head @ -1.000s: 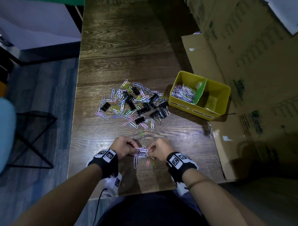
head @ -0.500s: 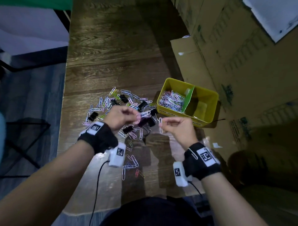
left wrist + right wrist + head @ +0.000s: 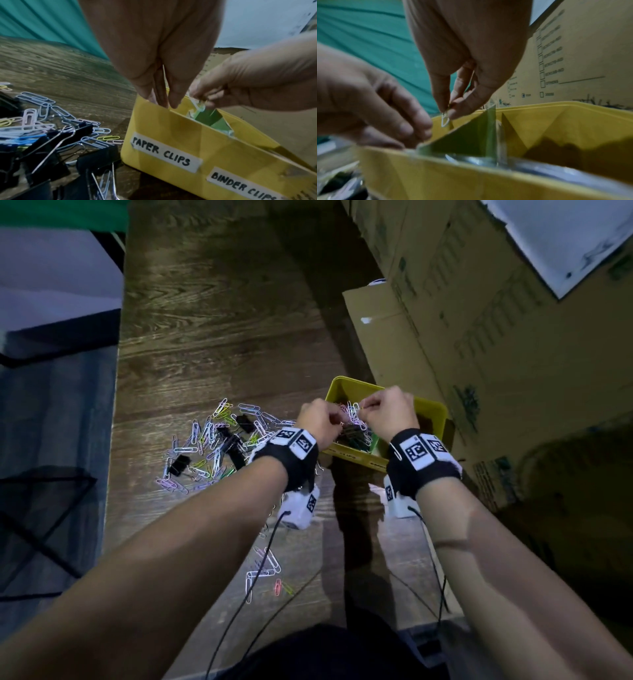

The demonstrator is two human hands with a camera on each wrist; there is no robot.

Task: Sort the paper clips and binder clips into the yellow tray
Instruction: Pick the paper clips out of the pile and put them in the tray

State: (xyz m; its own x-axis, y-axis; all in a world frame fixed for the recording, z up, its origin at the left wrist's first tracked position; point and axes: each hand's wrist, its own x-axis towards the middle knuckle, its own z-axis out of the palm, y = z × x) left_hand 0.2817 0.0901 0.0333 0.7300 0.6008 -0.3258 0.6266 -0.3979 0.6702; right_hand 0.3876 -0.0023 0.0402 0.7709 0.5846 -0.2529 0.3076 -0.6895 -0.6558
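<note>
Both hands have just come up from the near edge of the table and now hang over the yellow tray point(image 3: 432, 409), which sits at about 2 o'clock from the big pile. A second ago they were down low, picking at a small bunch of paper clips close to the body.

The right hand point(image 3: 388, 410) has its thumb and finger squeezed together on a paper clip point(image 3: 444, 120) (you can see it dangling just above the tray's rim). The left hand point(image 3: 320, 419) has its fingers bunched and pointing down into the tray. A thin pale sliver shows between them, so it is likely pinching clips too, but what it holds I cannot tell for sure.

The hands are over the left side of the tray, the part marked "PAPER CLIPS" point(image 3: 163, 152), on the near side of the green divider point(image 3: 471, 133). So this handful seems about to be dropped in the right spot.

There is a lot still to do. The pile point(image 3: 212, 446) of paper clips and black binder clips point(image 3: 178, 464) lies at about 9 o'clock from the tray, and a few loose paper clips point(image 3: 263, 571) sit at 6 o'clock, near the body. The "BINDER CLIPS" point(image 3: 243, 188) side looks mostly bare.
</note>
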